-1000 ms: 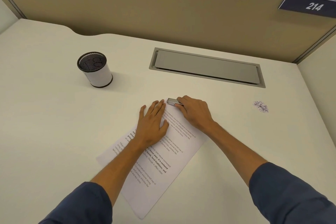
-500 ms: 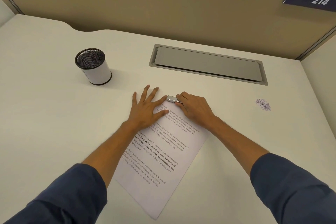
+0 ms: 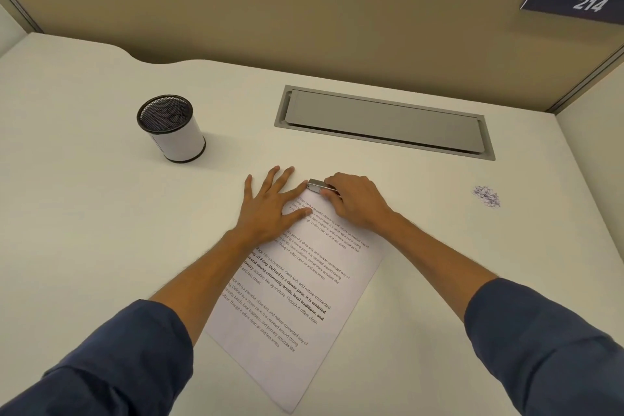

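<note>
Pressing flat, your left hand (image 3: 270, 209) lies with its fingers spread over the far left edge of the paper (image 3: 304, 297). The thumb and palm rest on the sheet, and the outer fingers reach past it onto the surface (image 3: 101, 230).

Your right hand (image 3: 354, 203) is curled round a small metal tool (image 3: 315, 186), pinching it between thumb and fingers. The tool sits at the paper's far corner, its free end just beside your left index finger. Whether the sheet is inside the tool's mouth cannot be told from this view.

The paper lies askew on the surface, printed side up with several paragraphs, one in bold. Its near corner points toward you between your forearms. Both blue sleeves (image 3: 118, 365) end partway up your forearms.

A mesh cup (image 3: 172, 130) with a white band stands upright to the far left, well apart from your hands. Beyond your hands a grey hatch (image 3: 381, 121) is set into the surface. A small heap of purple-and-white scraps (image 3: 487, 196) lies to the right, well apart from the paper. Behind the surface rises a tan partition (image 3: 270, 10), with a dark sign (image 3: 580, 2) reading 214 at its upper right.
</note>
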Motion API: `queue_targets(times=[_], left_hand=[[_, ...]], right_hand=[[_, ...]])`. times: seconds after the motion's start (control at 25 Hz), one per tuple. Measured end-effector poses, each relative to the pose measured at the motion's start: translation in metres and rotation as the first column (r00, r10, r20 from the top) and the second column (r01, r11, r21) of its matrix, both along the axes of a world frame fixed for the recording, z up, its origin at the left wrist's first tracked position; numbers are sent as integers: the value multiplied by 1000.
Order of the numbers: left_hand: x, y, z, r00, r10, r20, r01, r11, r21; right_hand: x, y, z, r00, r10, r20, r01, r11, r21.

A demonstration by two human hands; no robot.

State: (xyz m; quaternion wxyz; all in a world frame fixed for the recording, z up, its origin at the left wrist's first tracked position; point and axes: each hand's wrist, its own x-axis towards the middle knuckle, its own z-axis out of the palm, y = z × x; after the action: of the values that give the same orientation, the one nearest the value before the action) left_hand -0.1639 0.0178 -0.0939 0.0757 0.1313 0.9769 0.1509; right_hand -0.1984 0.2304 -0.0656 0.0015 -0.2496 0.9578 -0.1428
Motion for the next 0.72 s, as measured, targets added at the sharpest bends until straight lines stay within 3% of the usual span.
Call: queue_targets(times=[0.16,0.4,0.56,0.72], left_hand=[[0,0,1,1000,-6,-11,6,1000,-23],[17,11,-13,928,-10,-372,-15,998,-65],[18,12,-16,939,20,-344,-34,999,-35],[18,11,-15,945,31,-326,-38,999,-14]], right_hand=[[-8,0,12,987,-11,159,11,1000,2],[-2,-5,15,996,2,84,-10,995,99],[1,-8,14,999,25,40,-30,990,139],[-17,-8,22,958,-33,284,22,999,40]])
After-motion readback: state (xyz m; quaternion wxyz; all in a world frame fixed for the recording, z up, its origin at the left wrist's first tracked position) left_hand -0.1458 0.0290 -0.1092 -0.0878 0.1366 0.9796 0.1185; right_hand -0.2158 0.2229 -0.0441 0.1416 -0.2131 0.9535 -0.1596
